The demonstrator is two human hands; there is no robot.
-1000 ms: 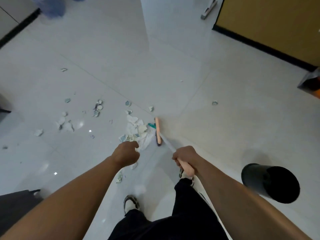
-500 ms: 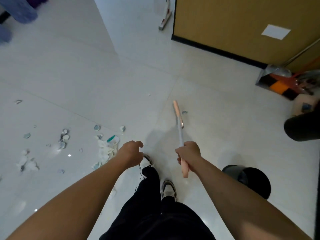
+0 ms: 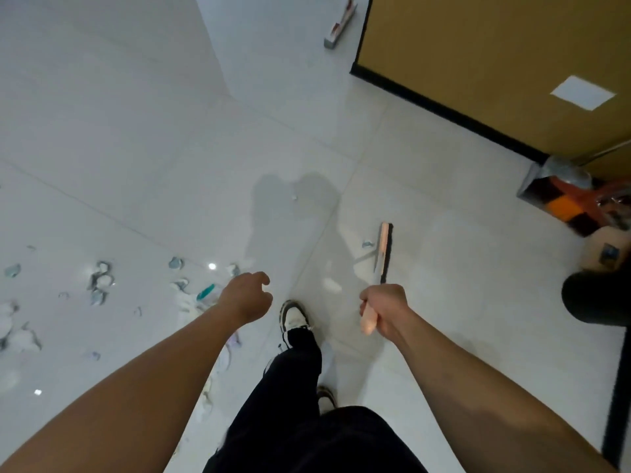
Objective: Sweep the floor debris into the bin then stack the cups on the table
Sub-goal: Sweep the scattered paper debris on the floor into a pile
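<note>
Pink broom | right hand grips handle | head points away, bar near-upright in view

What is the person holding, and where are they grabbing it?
The right hand grips the broom near the pink end of its handle. The left hand holds nothing.

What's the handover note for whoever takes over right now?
Right hand grips the broom, head by a lone scrap.
Left hand holds nothing, fingers loosely curled.
Debris is scattered on the floor at left.
Bin at the right edge.
Done: nothing binned that shows.
Left: sweep debris into the bin, then stack cups; no cups or table in view.
</note>
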